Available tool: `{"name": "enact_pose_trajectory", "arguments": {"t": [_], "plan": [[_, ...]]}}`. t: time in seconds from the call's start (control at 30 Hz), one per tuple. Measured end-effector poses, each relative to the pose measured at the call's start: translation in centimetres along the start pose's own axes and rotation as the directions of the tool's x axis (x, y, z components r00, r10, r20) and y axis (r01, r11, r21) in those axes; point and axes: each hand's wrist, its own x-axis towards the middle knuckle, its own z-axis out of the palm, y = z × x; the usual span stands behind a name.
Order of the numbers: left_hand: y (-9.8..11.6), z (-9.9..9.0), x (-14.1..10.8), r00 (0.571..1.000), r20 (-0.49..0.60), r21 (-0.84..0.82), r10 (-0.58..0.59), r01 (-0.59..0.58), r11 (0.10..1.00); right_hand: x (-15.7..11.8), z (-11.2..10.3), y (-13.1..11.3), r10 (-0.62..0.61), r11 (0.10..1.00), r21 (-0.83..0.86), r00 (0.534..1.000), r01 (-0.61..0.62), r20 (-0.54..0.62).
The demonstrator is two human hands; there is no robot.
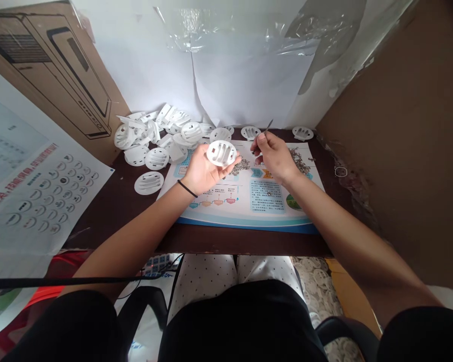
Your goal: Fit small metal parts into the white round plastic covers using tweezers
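My left hand [204, 170] grips a round white plastic battery housing [221, 154] by its edges, its slotted inner face turned up. Fingers of my right hand [275, 155] are pinched around a slim metal tool, apparently tweezers [269, 125], with one end sticking up above the thumb. The right fingertips are a little to the right of the housing and apart from it. Below and behind the held housing lies a pile of small metal contacts [240, 167]. A second metal pile [300, 162] is partly hidden behind my right hand.
Many white housings [157, 158] are heaped at the back left. Single ones [302, 132] stand along the back wall. A printed sheet [245, 216] covers the dark table [249, 241]. Cardboard [396, 141] walls both sides. More white parts [319, 286] are below, right.
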Motion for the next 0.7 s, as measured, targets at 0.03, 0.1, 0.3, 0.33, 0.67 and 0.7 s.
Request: {"name": "enact_pose_trajectory", "arguments": {"t": [0.03, 0.1, 0.3, 0.33, 0.67, 0.7], "plan": [[0.0, 0.0, -0.1, 1.000, 0.018, -0.006, -0.010, 0.010, 1.000, 0.0, -0.1, 0.0, 0.007, 1.000, -0.002, 1.000, -0.007, 0.028], [-0.1, -0.1, -0.1, 0.999, 0.038, -0.009, -0.020, 0.021, 1.000, -0.1, -0.1, 0.0, 0.030, 1.000, 0.007, 0.995, -0.031, 0.094], [-0.4, 0.0, 0.1, 0.998, 0.022, 0.081, -0.064, 0.062, 0.995, -0.5, 0.4, -0.5, 0.051, 0.982, 0.172, 0.990, -0.074, 0.134], [-0.5, 0.2, 0.0, 0.997, 0.017, 0.123, -0.073, 0.071, 0.990, -0.5, 0.5, -0.6, 0.056, 0.976, 0.203, 0.987, -0.085, 0.148], [-1.5, -0.2, -0.8, 0.993, -0.070, 0.758, 0.094, -0.008, 0.653, 0.2, 2.1, 4.9, -0.075, 0.997, 0.025, 0.995, 0.077, -0.061], [-1.5, -0.2, -0.8, 0.992, -0.072, 0.778, 0.107, -0.011, 0.628, 0.2, 2.2, 5.5, -0.113, 0.993, -0.026, 0.992, 0.111, -0.061]]}}
